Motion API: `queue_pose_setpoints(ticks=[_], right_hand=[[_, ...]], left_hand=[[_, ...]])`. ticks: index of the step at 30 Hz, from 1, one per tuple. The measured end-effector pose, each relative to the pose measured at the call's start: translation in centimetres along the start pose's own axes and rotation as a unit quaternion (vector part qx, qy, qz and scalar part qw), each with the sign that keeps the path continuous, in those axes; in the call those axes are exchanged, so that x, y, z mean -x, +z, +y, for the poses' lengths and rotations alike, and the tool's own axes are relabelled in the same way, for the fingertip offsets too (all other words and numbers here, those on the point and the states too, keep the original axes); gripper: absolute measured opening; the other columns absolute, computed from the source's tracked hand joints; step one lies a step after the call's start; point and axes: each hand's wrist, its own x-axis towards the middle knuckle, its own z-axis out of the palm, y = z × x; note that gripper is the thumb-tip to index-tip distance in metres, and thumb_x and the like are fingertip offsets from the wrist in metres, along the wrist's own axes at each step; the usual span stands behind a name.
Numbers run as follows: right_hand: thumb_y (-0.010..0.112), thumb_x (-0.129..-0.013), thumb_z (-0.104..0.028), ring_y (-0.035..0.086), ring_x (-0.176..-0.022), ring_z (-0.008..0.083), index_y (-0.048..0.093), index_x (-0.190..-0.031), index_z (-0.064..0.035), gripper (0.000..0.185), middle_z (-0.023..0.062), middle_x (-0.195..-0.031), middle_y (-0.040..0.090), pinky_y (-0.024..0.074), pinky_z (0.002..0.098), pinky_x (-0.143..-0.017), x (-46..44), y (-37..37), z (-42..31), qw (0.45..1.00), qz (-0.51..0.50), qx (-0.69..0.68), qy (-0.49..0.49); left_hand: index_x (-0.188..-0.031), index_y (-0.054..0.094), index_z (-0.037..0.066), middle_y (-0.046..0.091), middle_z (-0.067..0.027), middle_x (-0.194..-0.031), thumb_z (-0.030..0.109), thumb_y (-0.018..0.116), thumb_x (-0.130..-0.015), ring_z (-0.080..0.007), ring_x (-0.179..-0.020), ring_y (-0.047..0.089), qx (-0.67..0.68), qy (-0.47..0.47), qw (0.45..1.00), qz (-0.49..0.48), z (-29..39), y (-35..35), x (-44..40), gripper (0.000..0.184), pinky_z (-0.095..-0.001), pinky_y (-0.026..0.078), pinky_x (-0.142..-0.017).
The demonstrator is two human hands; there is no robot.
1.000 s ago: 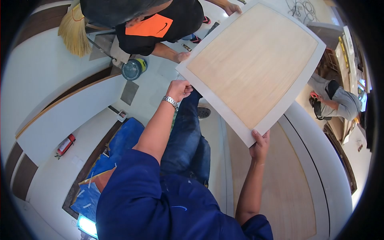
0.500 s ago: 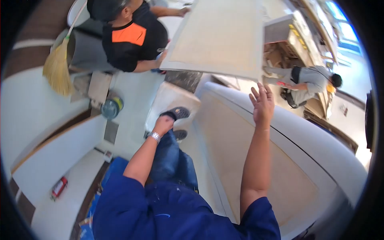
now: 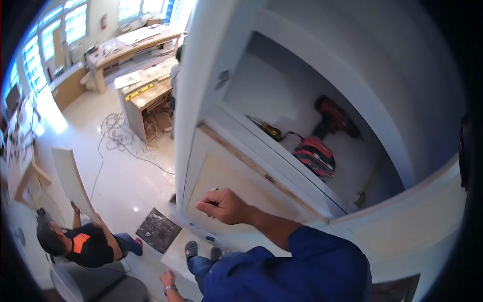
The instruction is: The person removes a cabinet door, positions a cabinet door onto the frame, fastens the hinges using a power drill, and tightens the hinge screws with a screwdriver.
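My right hand (image 3: 224, 206) is closed in front of a cream cabinet panel (image 3: 236, 181). A small tip shows above its fingers, too small to name. My left hand (image 3: 168, 278), with a metal watch at the wrist, hangs low beside my leg. Its fingers are curled and their contents are hidden. Inside the open cabinet compartment above my right hand lies a red and black cordless drill (image 3: 336, 118). A yellow and black screwdriver (image 3: 270, 131) is beside it.
My feet stand on a pale raised block (image 3: 181, 251) near a dark stained board (image 3: 158, 230). At lower left a co-worker (image 3: 88, 246) holds a white panel (image 3: 75, 178). Cables (image 3: 118, 133) lie on the floor before a cluttered workbench (image 3: 136, 48).
My view has swung right, onto the cabinet. My right hand has gone from open to closed. The white panel is away from it, upright in the co-worker's hands.
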Motion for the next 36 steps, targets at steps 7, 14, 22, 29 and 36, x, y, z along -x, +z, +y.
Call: queue_pose_setpoints(ticks=[7, 14, 22, 29, 36], right_hand=[[0.069, -0.088, -0.009, 0.064, -0.068, 0.0139, 0.068, -0.091, -0.0034, 0.006, 0.0064, -0.078, 0.067, 0.049, 0.0272, -0.06, 15.5, -3.6, -9.3, 0.972, 0.171, 0.142, -0.081], [0.072, -0.082, -0.004, 0.066, -0.069, 0.0242, 0.067, -0.091, -0.0032, 0.011, 0.0111, -0.084, 0.068, 0.052, 0.0311, -0.064, 32.3, -1.2, -7.8, 0.791, 0.477, 0.367, -0.105], [0.072, -0.078, -0.002, 0.064, -0.077, 0.0263, 0.064, -0.096, -0.0067, 0.02, 0.009, -0.089, 0.066, 0.0495, 0.0371, -0.073, 29.6, -3.4, -7.5, 0.751, 0.53, 0.378, -0.113], [0.083, -0.07, -0.017, 0.05, -0.113, 0.0376, 0.051, -0.125, 0.0012, 0.066, 0.0196, -0.119, 0.054, 0.0399, 0.0436, -0.095, 36.3, -5.1, -13.7, 0.381, 0.663, 0.643, -0.031], [0.084, -0.07, -0.012, 0.025, -0.135, 0.0345, 0.026, -0.145, 0.0008, 0.096, 0.0223, -0.148, 0.018, 0.0268, 0.0437, -0.11, 34.8, -8.9, -15.9, 0.329, 0.703, 0.63, 0.018]], left_hand=[[-0.086, 0.064, -0.003, 0.059, -0.0031, -0.07, 0.025, 0.06, -0.098, -0.0097, -0.065, 0.053, -0.183, 0.424, 0.88, -0.11, 29.9, 9.7, 11.1, 0.031, -0.0282, 0.044, -0.059], [-0.098, 0.063, -0.005, 0.066, -0.017, -0.099, 0.014, 0.067, -0.087, -0.0296, -0.099, 0.063, -0.061, 0.759, 0.571, -0.306, 42.2, 13.2, 40.2, 0.022, -0.0377, 0.047, -0.091], [-0.111, 0.066, 0.002, 0.067, -0.0163, -0.111, 0.023, 0.064, -0.092, -0.0319, -0.106, 0.063, 0.021, 0.97, 0.237, -0.051, 62.5, 29.5, 53.1, 0.029, -0.0424, 0.047, -0.092], [-0.092, 0.071, 0.005, 0.072, -0.0085, -0.088, 0.027, 0.065, -0.094, -0.0228, -0.074, 0.068, 0.012, 0.981, 0.181, -0.075, 65.4, 35.1, 50.5, 0.023, -0.032, 0.051, -0.064], [-0.094, 0.073, 0.006, 0.072, -0.0057, -0.081, 0.031, 0.063, -0.096, -0.0163, -0.066, 0.067, 0.02, 0.991, 0.131, -0.038, 66.5, 35.8, 49.6, 0.027, -0.0287, 0.049, -0.056]])
